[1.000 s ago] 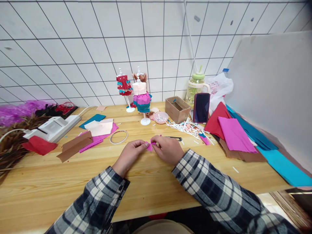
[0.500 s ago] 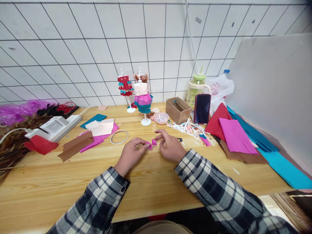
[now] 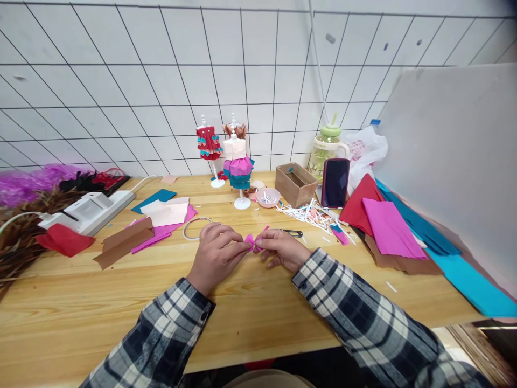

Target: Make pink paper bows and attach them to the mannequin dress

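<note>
A small pink paper bow (image 3: pixel 251 240) is pinched between both my hands just above the wooden table (image 3: pixel 121 302). My left hand (image 3: pixel 216 256) grips its left side with thumb and fingers closed. My right hand (image 3: pixel 280 249) pinches its right side, fingers curled. Behind my right hand lies a pair of black-handled scissors (image 3: pixel 291 233). A roll of tape (image 3: pixel 194 227) lies just beyond my left hand.
Two small mannequins in paper dresses (image 3: pixel 238 161) stand at the back. A pink bowl (image 3: pixel 268 196), cardboard box (image 3: pixel 295 184), phone (image 3: pixel 335 182) and green bottle (image 3: pixel 326 144) sit behind paper scraps (image 3: pixel 311 211). Coloured paper sheets (image 3: pixel 390 226) lie right, more sheets (image 3: pixel 161 215) and a power strip (image 3: pixel 86 210) left.
My right hand let go of the bow half a second ago and has now closed on it again. My left hand has kept hold throughout.
</note>
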